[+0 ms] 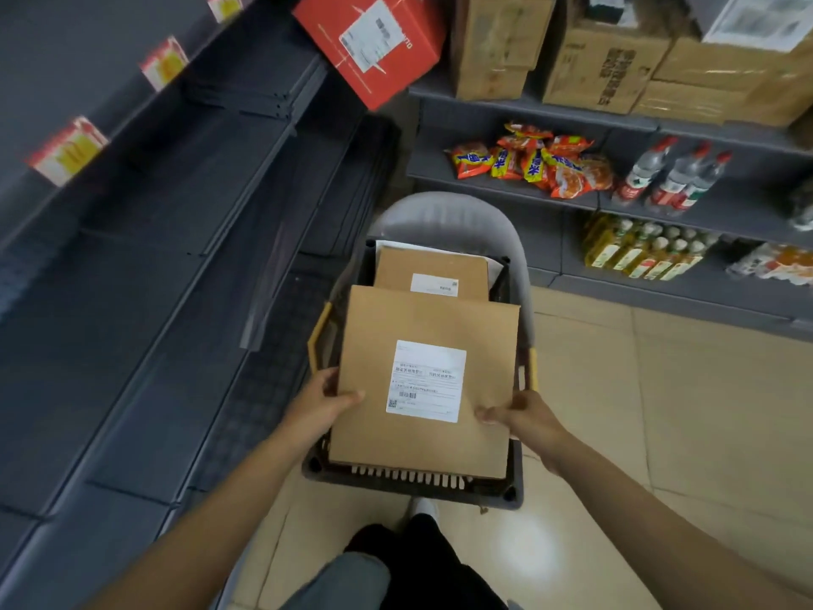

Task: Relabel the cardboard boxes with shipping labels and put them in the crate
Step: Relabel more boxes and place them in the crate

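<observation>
Both hands, left hand point(327, 400) and right hand point(523, 416), grasped the labelled cardboard box point(424, 380) by its side edges, over the crate point(413, 488), near its front rim.

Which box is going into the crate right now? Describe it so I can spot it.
Find the dark crate on the floor. The flat brown box over it, gripped by both hands, bears the larger white label, unlike the box behind.

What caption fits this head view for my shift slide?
Both hands, left hand and right hand, hold a flat brown cardboard box with a white shipping label over the dark plastic crate.
</observation>
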Motion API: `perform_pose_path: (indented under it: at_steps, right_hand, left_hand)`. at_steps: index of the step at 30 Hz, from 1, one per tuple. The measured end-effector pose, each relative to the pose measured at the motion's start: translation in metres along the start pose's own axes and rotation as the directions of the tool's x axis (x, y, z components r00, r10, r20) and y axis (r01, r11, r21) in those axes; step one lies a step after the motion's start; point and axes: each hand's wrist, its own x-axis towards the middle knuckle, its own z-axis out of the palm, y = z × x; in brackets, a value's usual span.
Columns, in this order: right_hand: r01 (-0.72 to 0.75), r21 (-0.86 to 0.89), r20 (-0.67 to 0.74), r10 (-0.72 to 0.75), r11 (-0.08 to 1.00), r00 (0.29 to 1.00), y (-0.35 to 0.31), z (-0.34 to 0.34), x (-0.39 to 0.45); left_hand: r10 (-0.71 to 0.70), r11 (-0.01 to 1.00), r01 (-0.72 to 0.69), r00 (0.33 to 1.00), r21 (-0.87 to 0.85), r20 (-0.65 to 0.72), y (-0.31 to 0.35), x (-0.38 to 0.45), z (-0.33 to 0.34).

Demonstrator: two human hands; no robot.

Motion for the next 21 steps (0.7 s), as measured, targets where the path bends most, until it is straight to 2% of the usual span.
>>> perform_pose_path:
  at_steps: [6,10,15,21]
  right_hand:
    - [-0.065,-0.144,-0.106,0.050,0.987,0.993,-0.007,0.013,0.033]
    - [-0.054,-0.200,-0.194,0.014,0.978,0.981,-0.004,0.029,0.045]
    - [-0.030,-0.240,-0.253,-0.033,0.970,0.967,0.008,0.042,0.061]
    - [-0.043,-0.321,-0.313,-0.063,0.946,0.948,0.028,0.051,0.074]
  left_hand:
    - [-0.031,0.979,0.023,0.999,0.205,0.034,-0.011,0.053,0.001]
    - [-0.057,0.985,0.028,0.983,0.168,0.172,-0.022,0.077,-0.004]
    - [-0.130,0.991,0.117,0.931,0.060,0.342,-0.029,0.091,-0.016]
    - [-0.179,0.983,0.145,0.895,0.114,0.408,-0.024,0.095,-0.019]
